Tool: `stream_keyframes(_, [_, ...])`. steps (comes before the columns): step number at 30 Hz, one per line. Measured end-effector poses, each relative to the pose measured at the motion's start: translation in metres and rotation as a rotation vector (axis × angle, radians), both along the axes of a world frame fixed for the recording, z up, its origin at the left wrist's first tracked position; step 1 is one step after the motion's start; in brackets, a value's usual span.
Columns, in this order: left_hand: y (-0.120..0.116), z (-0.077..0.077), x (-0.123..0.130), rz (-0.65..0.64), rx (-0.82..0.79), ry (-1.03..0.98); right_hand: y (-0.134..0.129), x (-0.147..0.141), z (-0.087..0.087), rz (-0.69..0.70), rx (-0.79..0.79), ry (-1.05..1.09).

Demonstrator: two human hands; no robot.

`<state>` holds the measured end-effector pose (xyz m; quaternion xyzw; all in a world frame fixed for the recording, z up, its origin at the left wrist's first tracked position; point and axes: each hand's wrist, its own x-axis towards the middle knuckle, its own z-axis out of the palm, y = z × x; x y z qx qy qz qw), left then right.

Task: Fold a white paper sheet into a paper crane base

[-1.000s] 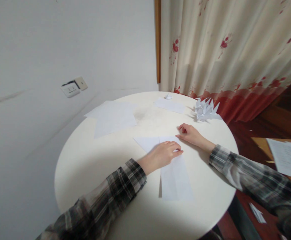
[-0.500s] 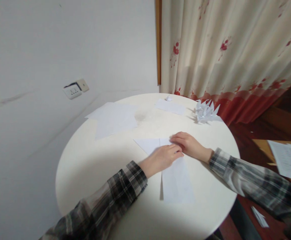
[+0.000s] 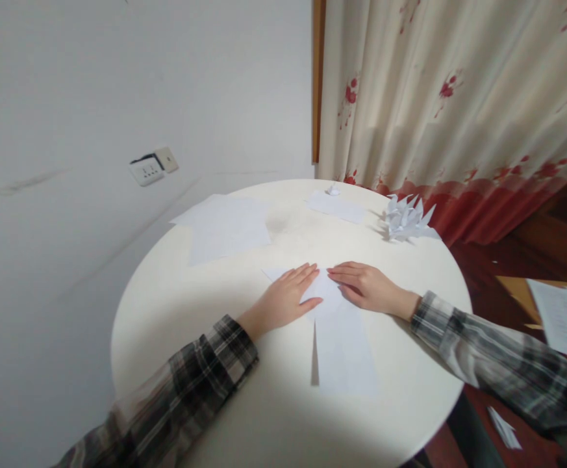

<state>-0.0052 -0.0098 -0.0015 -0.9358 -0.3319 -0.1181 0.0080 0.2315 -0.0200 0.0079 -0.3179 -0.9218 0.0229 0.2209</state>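
A folded sheet of white paper (image 3: 345, 354) lies on the round white table (image 3: 166, 364), its triangular folded part at the top and a long part reaching toward me. My left hand (image 3: 288, 299) rests flat on the left side of the folded part, thumb spread from the fingers. On the right side of that part lies my right hand (image 3: 364, 286), its fingers stretched toward the left fingertips with a small gap between the hands. A narrow dark slit shows along the long part's left side.
White sheets (image 3: 229, 231) lie at the table's back left. A smaller sheet (image 3: 336, 207) with a small folded piece (image 3: 333, 190) is at the back. Pointed folded papers (image 3: 406, 218) cluster at back right. Written papers (image 3: 566, 318) lie beyond the table's right edge.
My left hand has moved left, away from my right hand, and its fingers now lie spread on the paper. My right hand has hardly moved. The view has shifted slightly.
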Motion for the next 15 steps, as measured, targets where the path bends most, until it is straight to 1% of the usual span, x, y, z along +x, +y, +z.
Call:
stream_keyframes(4, [0.009,-0.002,-0.003,0.043,-0.011,0.049,0.015,0.001,-0.005,-0.002,-0.063,0.045])
stream_keyframes(6, [0.01,-0.001,-0.003,0.039,0.005,0.053,0.023,0.003,-0.008,0.018,-0.106,0.081])
stream_keyframes(8, [0.011,0.002,-0.002,-0.032,0.029,0.047,0.029,0.005,-0.011,0.042,-0.134,0.094])
stream_keyframes(11, [0.007,0.01,0.004,-0.188,0.055,0.018,0.034,0.008,-0.013,0.071,-0.171,0.12])
stream_keyframes(12, [0.005,0.012,0.008,-0.21,0.06,0.007,0.034,0.008,-0.013,0.083,-0.186,0.134])
stream_keyframes(13, [0.002,0.015,0.013,-0.203,0.066,0.002,0.035,0.009,-0.013,0.097,-0.201,0.147])
stream_keyframes(15, [-0.005,0.019,0.026,-0.119,0.113,0.006,0.037,0.009,-0.012,0.118,-0.227,0.177])
